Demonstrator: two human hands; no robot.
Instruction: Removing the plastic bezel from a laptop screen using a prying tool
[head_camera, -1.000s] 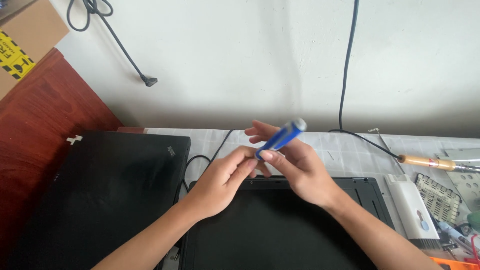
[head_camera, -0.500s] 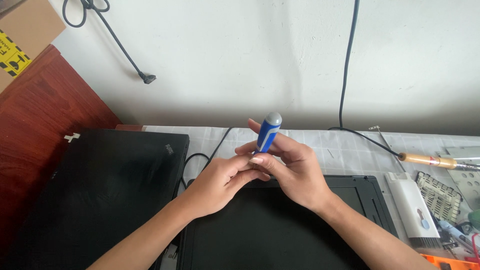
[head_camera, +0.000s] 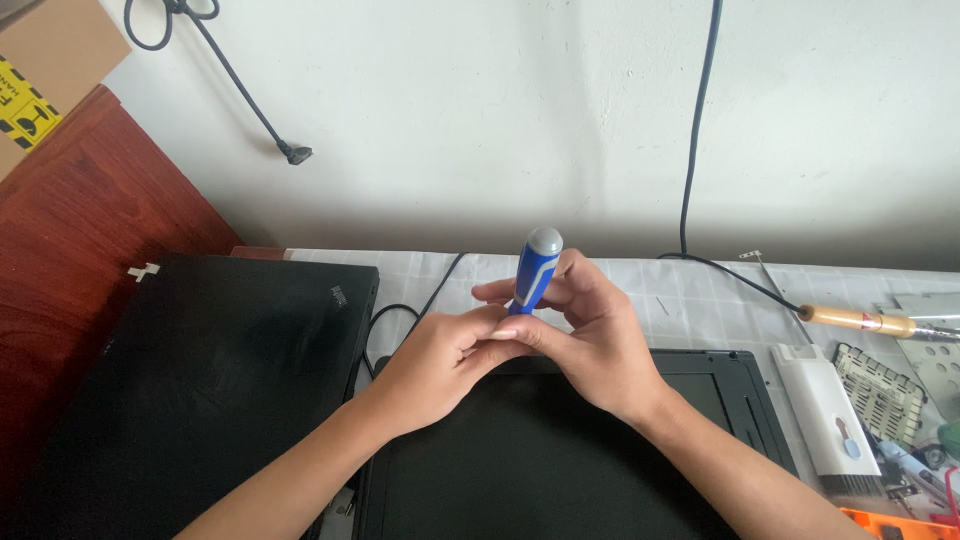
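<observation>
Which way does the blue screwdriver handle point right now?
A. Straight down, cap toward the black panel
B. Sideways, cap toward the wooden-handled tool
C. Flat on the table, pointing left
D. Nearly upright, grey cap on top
D: the screwdriver stands nearly upright, tilted slightly right, its grey cap above the fingers of the right hand, with the left hand touching just below it over the black panel.

A brown cardboard box (head_camera: 45, 55) sits at the ten o'clock corner, on top of a red-brown cabinet. On its side is a yellow label (head_camera: 22, 97) with black markings, partly cut off by the left edge. At four o'clock, near the right edge, a flat white rectangular pack (head_camera: 826, 415) lies on the table, with a small blue and red mark near its lower end. No lit screen is visible
</observation>
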